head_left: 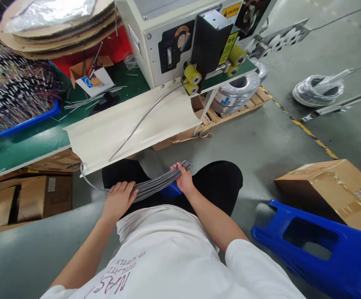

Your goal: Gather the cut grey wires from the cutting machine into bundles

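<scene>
A bundle of grey cut wires [158, 185] is held across the lap, just below the lip of the cream chute [130, 124]. The left hand [118, 199] is laid over one end, fingers curled down and closed on the strands; the right hand [184, 179] is wrapped round the other end, fingers closed on it too. For a tidy bundle, the ends would best be kept level and the grip kept firm at both ends so that no strand slips out. One single grey wire [143, 120] is seen lying on the chute, fed from the yellow rollers [193, 78] of the cutting machine [180, 37]. The green bench [21, 145] carries a blue tray of coloured wires [12, 91]. Grey concrete floor [261, 141], a pallet with a cable coil [236, 93], a cardboard box [330, 191] and a blue stool [317, 249] are in view.
</scene>
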Available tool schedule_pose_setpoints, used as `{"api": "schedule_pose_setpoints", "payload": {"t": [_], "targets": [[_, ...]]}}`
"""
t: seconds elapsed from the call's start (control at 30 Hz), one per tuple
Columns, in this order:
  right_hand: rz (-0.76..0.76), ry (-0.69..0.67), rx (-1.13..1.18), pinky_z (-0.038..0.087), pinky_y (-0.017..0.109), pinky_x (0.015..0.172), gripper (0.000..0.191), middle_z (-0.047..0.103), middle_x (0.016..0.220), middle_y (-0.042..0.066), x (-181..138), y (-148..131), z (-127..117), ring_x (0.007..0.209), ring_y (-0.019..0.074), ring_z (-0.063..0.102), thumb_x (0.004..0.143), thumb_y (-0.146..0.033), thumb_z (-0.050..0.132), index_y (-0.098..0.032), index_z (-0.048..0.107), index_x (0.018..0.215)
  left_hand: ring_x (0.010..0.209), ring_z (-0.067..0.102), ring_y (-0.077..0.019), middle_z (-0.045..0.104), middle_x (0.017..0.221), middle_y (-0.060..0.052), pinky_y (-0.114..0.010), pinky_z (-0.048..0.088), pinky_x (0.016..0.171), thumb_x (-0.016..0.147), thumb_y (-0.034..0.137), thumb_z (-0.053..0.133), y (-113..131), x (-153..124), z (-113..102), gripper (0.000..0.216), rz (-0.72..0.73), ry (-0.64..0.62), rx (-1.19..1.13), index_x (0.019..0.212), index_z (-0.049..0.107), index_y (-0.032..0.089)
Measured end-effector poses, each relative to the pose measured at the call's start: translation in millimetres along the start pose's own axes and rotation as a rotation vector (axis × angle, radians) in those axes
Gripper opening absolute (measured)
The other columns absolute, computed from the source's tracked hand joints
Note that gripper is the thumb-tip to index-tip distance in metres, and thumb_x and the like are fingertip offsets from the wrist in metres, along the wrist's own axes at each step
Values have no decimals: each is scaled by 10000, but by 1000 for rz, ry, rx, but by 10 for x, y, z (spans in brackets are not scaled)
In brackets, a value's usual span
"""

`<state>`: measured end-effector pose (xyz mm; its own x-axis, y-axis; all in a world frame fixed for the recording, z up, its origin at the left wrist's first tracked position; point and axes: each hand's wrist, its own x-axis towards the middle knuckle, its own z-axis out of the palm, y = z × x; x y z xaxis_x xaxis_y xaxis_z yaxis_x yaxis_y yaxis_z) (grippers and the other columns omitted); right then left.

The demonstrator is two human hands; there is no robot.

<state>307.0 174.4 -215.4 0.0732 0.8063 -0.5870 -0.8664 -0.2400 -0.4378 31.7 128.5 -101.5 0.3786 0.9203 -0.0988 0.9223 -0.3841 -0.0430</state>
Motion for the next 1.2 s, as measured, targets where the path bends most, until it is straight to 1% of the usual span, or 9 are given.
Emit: {"api": "schedule_pose_setpoints", "payload": {"t": [0.23,0.33,0.47,0.6,0.7,0.77,0.93,1.07,1.2], "targets": [[-4,41,22,582,355,867,205,734,803,15,34,28,18,848,193,724,734,-265,781,-198,666,890,982,545,-273,612,1062,-117,-395,428,903,984,428,411,-510,-211,320,332,-245,74,-72,1071,608,176],[3,39,32,582,356,873,210,736,808,20,39,36,17,861,199,727,729,-262,784,-195,670,892,974,540,-266,620,1026,-110,-398,427,917,982,361,415,-525,-240,404,268,-223,120,-78,1012,606,177],[10,30,44,581,347,863,236,723,787,7,36,27,13,859,200,727,710,-278,808,-197,671,884,931,572,-244,653,963,-85,-387,449,887,956,273,456,-427,-152,368,193,-107,173,-87,953,627,185],[27,20,50,585,341,829,261,709,761,-1,33,16,9,831,202,722,679,-281,842,-194,678,864,952,616,-216,683,979,-66,-353,484,869,912,195,510,-209,135,122,188,134,294,-136,1037,650,199],[30,18,48,585,323,806,262,707,750,-4,43,23,-4,808,194,719,674,-287,855,-198,685,853,931,629,-196,696,961,-46,-353,490,898,858,147,562,-9,472,-238,250,374,469,-145,1076,651,232],[29,17,40,586,317,797,264,707,747,-4,60,34,-19,801,191,720,671,-291,861,-200,688,849,938,624,-204,692,978,-48,-374,483,926,839,154,596,96,738,-517,285,438,579,-118,1102,645,248],[34,51,30,589,322,792,289,702,726,-4,117,61,-67,787,194,725,653,-312,876,-194,687,838,1146,544,-305,600,1207,-145,-457,459,972,884,268,584,200,1418,-1009,351,176,671,-88,1231,603,223],[29,58,21,590,325,805,276,703,729,0,134,57,-95,785,191,722,667,-319,866,-192,683,829,1232,476,-338,527,1305,-184,-495,437,1025,924,325,527,221,1787,-1064,461,43,652,-155,1362,521,179],[33,56,16,591,323,806,283,714,751,5,141,40,-102,799,192,723,667,-317,865,-193,685,847,1238,467,-337,520,1310,-184,-489,444,1035,944,347,494,261,1926,-1012,504,-1,592,-194,1412,475,161]]}}
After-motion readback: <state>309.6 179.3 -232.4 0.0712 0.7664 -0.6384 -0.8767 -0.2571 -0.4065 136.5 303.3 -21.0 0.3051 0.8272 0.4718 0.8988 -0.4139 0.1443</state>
